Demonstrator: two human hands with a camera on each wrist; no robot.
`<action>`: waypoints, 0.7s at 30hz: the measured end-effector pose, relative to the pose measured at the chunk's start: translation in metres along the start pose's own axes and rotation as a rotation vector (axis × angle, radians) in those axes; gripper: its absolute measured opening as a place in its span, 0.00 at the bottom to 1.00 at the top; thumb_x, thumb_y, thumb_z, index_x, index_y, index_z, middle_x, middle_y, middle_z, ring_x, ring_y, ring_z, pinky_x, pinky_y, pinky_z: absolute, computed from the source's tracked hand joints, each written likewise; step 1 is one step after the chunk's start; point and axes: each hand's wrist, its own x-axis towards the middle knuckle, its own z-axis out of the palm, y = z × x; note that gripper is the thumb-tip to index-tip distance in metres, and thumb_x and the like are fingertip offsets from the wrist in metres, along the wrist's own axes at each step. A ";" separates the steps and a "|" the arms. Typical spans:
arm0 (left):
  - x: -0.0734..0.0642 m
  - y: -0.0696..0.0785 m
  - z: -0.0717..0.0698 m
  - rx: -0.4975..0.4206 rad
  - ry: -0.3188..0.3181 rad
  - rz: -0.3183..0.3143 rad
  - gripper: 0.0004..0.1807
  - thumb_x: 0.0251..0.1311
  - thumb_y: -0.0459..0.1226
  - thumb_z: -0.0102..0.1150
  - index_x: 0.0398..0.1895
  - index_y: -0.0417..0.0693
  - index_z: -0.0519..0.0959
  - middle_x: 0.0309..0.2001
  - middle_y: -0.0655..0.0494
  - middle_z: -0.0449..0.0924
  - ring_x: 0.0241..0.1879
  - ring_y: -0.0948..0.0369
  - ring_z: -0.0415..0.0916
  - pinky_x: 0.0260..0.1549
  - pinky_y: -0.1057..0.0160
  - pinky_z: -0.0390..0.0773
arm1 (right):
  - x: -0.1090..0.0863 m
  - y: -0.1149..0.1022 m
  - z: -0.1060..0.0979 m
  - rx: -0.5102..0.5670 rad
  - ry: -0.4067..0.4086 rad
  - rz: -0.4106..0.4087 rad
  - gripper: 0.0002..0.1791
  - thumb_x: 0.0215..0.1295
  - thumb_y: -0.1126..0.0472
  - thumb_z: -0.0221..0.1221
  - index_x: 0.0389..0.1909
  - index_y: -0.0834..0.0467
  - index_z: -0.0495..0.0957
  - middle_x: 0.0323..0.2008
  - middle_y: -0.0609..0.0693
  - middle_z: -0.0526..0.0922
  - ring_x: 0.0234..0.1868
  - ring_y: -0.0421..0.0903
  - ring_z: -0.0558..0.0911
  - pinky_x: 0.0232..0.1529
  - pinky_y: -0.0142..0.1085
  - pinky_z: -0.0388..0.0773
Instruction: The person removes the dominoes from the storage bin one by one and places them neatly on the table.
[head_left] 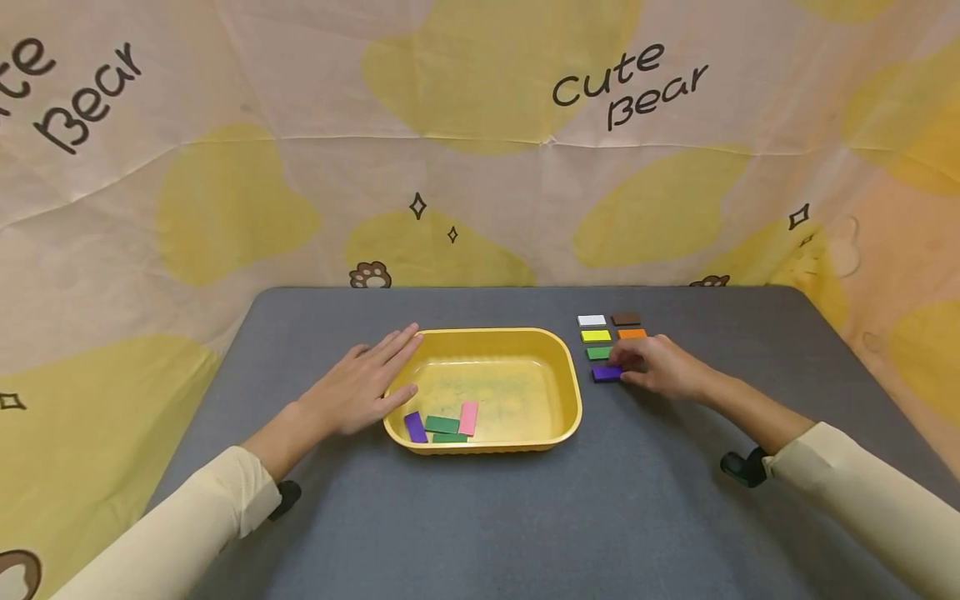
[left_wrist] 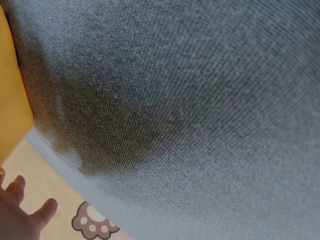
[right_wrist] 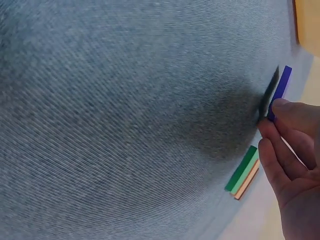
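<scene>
Head view: seemingly steadies oblong yellow plastic tray [head_left: 517, 400] with straight-fingered left hand [head_left: 367, 387]; pinches flat purple block [head_left: 604, 375] endwise, perhaps for control, with right hand [head_left: 663, 367].

Behind the right hand [head_left: 663, 367], we cannot see the right end of the green block [head_left: 598, 353] outside the yellow tray [head_left: 480, 346]. The left wrist view crops the tray and left hand [head_left: 363, 383], and we find both sleeves [head_left: 180, 525] cut off in the head view.

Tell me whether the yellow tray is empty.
Not empty: the head view shows a purple block, a pink block and green blocks inside the yellow tray.
</scene>
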 end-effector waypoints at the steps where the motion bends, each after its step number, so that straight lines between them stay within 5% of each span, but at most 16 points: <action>1: 0.000 0.000 0.000 0.000 0.002 0.001 0.42 0.72 0.56 0.45 0.80 0.47 0.46 0.80 0.51 0.43 0.77 0.50 0.48 0.64 0.36 0.61 | 0.000 0.000 0.000 0.004 -0.007 0.010 0.13 0.57 0.72 0.68 0.43 0.62 0.81 0.41 0.51 0.85 0.43 0.49 0.84 0.48 0.48 0.81; 21: -0.001 0.000 -0.001 -0.008 0.002 0.006 0.41 0.72 0.56 0.43 0.80 0.47 0.47 0.80 0.52 0.42 0.77 0.49 0.48 0.64 0.36 0.61 | -0.002 0.004 0.005 -0.070 0.033 -0.040 0.12 0.56 0.71 0.69 0.41 0.61 0.82 0.38 0.50 0.86 0.40 0.46 0.83 0.46 0.49 0.81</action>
